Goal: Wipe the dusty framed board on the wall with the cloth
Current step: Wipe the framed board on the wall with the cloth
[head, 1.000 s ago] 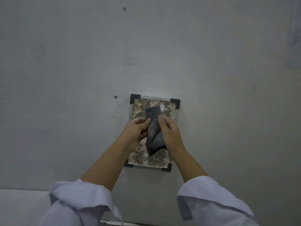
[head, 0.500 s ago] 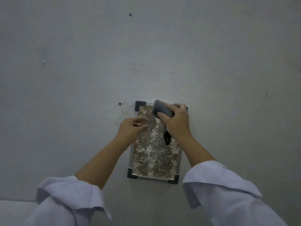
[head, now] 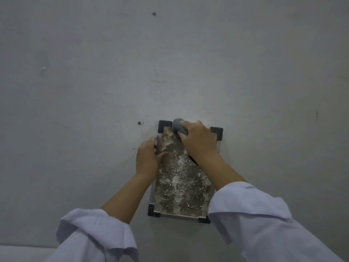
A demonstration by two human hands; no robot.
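A small framed board [head: 181, 186] with black corner pieces hangs on the grey wall, its face mottled brown with white dust patches. My right hand [head: 198, 140] presses a bunched dark grey cloth [head: 178, 127] against the board's top edge; a dark end of the cloth shows below my wrist. My left hand [head: 148, 157] lies flat on the board's left edge, thumb on its face, fingers over the frame. It holds nothing.
The wall [head: 94, 91] is bare grey, with a screw [head: 139, 122] just left of the board's top corner and another screw [head: 154, 13] high up. White sleeves cover both forearms. A pale ledge [head: 22, 253] runs along the bottom left.
My right hand took the cloth alone and carried it from the board's middle up to the top edge. My left hand let go of the cloth and settled on the board's left edge.
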